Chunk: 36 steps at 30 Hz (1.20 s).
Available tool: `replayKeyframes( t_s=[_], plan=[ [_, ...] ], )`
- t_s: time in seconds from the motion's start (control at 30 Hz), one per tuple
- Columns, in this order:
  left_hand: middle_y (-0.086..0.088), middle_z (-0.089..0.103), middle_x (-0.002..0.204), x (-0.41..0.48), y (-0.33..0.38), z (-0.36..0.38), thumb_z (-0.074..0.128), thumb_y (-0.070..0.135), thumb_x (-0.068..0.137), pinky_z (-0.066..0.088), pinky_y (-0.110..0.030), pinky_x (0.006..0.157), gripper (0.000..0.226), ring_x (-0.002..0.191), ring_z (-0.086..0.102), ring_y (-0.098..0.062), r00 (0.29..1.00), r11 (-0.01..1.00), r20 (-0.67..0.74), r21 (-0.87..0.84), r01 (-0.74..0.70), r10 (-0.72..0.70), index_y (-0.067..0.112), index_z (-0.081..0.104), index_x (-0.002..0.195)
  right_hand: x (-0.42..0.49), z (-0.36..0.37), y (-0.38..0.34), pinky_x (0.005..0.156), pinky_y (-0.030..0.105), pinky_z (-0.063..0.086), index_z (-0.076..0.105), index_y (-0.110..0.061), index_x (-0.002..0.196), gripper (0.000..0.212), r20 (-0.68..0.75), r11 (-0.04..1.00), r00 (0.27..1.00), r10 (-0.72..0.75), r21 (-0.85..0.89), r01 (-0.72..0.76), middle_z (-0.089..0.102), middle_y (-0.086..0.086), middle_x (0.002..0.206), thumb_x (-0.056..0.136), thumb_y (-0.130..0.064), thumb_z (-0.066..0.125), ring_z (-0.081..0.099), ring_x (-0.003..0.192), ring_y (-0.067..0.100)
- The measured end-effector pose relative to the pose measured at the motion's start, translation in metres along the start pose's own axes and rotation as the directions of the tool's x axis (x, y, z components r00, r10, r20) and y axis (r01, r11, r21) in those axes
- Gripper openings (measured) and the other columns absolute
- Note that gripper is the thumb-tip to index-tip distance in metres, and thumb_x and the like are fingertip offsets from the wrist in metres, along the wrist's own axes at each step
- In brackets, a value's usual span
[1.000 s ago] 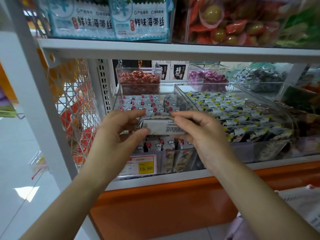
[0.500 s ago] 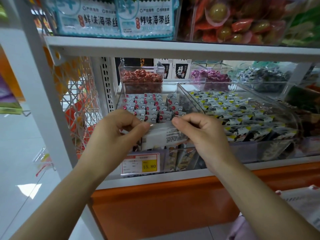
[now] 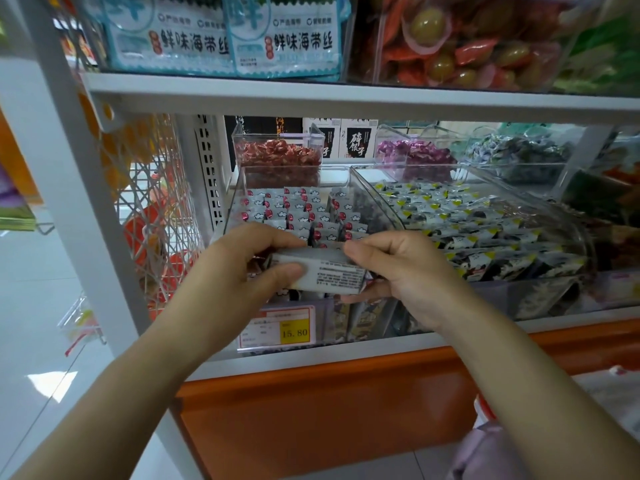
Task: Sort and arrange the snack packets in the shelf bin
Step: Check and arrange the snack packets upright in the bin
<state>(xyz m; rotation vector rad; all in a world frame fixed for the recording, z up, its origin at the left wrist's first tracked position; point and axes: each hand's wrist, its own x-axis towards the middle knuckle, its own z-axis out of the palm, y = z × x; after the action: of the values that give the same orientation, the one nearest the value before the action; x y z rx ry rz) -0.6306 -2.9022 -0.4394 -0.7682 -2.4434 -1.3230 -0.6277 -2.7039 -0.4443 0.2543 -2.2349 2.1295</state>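
white rectangular foil snack packet (image 3: 320, 273), glossy, flat back face up with fine black print. top edge looks thick, so cannot tell if it is one packet or a small stack. it sits over the front end of the clear rigid plastic shelf bin (image 3: 233, 202), above the yellow-and-white price tag (image 3: 278, 329).

left hand (image 3: 242, 271) grips the packet's left end: fingers curled over the top edge, thumb pressed on the printed face. right hand (image 3: 405, 271) pinches the right end: fingers on top, thumb under.

inside the bin: rows of small white crinkle-edged packets with red dots and cloud marks (image 3: 298, 211), standing on edge, tightly packed. the curved clear bin just beside it on the right holds grey-black packets with yellow corners (image 3: 450, 220). both rest on a white painted metal shelf (image 3: 346, 362).
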Motion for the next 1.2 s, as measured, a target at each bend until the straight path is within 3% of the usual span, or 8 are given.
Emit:
replayKeyframes(
  t_s=[0.27,0.47,0.53,0.67,0.87,0.97,1.1,1.2],
  plan=[
    [0.014,0.062,0.098,0.001,-0.002,0.001,0.06,0.024,0.083,0.045,-0.005,0.065,0.021,0.086,0.058,0.005,1.0,0.999,-0.014,-0.052,0.011,-0.011,0.041,0.06,0.096,0.002,-0.01,-0.003,0.05,0.028,0.058,0.07,-0.001,0.073,0.021,0.135,0.977,0.985,0.111,0.166,-0.133,0.073,0.008,0.076,0.07,-0.021,0.062,0.071,0.071,0.02],
    [0.013,0.062,0.082,0.002,-0.008,0.009,0.055,0.026,0.089,0.041,-0.004,0.057,0.01,0.075,0.056,0.008,0.979,0.998,-0.196,0.025,0.059,-0.053,0.03,0.062,0.094,0.002,-0.005,0.007,0.078,0.032,0.058,0.064,-0.008,0.111,0.047,0.125,0.973,0.992,-0.023,0.23,-0.007,0.067,0.02,0.108,0.068,-0.028,0.07,0.069,0.094,0.026],
    [0.014,0.061,0.081,0.003,-0.007,0.011,0.053,0.025,0.091,0.041,-0.004,0.058,0.009,0.076,0.055,0.009,0.973,0.998,-0.225,0.034,0.053,-0.044,0.031,0.06,0.092,0.001,-0.002,0.009,0.081,0.033,0.057,0.062,-0.017,0.115,0.052,0.058,0.99,0.995,-0.086,0.117,0.079,0.067,0.016,0.11,0.065,-0.026,0.072,0.07,0.09,0.026],
    [0.012,0.061,0.097,0.012,-0.006,0.018,0.043,0.036,0.093,0.04,-0.005,0.063,0.034,0.084,0.055,0.002,0.978,0.991,-0.206,0.128,0.045,-0.017,0.019,0.06,0.117,0.003,0.001,0.004,0.062,0.024,0.058,0.066,-0.019,0.101,0.023,-0.121,0.975,0.968,-0.221,-0.042,0.218,0.073,0.005,0.088,0.078,-0.02,0.067,0.071,0.076,0.017],
    [-0.017,0.032,0.146,0.052,-0.027,0.03,0.03,0.046,0.096,0.023,-0.039,0.109,0.06,0.135,0.026,-0.03,0.977,0.851,0.078,0.508,0.131,-0.197,0.004,0.032,0.139,0.027,-0.005,-0.01,0.061,0.03,0.059,0.053,-0.023,0.088,0.017,-0.38,0.889,0.818,-0.432,-0.335,0.314,0.064,0.0,0.084,0.084,-0.015,0.067,0.068,0.067,0.011],
    [-0.012,0.007,0.157,0.069,-0.037,0.037,0.022,0.053,0.095,0.005,-0.042,0.118,0.07,0.145,0.001,-0.025,0.939,0.742,0.162,0.659,0.126,-0.303,0.008,0.013,0.148,0.05,0.0,-0.016,0.066,0.042,0.058,0.052,-0.013,0.091,0.016,-0.333,0.838,0.812,-0.479,-0.449,0.31,0.06,0.004,0.085,0.085,-0.015,0.066,0.067,0.072,0.019],
    [-0.012,0.012,0.157,0.074,-0.041,0.04,0.015,0.06,0.092,0.005,-0.045,0.117,0.077,0.144,0.007,-0.027,0.909,0.682,0.178,0.717,0.142,-0.376,0.008,0.015,0.148,0.088,0.01,-0.015,0.073,0.051,0.053,0.052,-0.008,0.09,0.014,-0.237,0.81,0.852,-0.467,-0.501,0.305,0.057,0.007,0.087,0.087,-0.014,0.064,0.063,0.083,0.033],
    [-0.013,0.018,0.155,0.068,-0.037,0.038,0.011,0.061,0.09,0.01,-0.047,0.116,0.078,0.143,0.013,-0.028,0.921,0.676,0.176,0.728,0.117,-0.349,0.007,0.024,0.145,0.114,0.016,-0.015,0.077,0.05,0.052,0.056,-0.001,0.095,0.02,-0.147,0.783,0.898,-0.414,-0.562,0.269,0.058,0.009,0.091,0.087,-0.017,0.064,0.061,0.089,0.03]
  ],
)
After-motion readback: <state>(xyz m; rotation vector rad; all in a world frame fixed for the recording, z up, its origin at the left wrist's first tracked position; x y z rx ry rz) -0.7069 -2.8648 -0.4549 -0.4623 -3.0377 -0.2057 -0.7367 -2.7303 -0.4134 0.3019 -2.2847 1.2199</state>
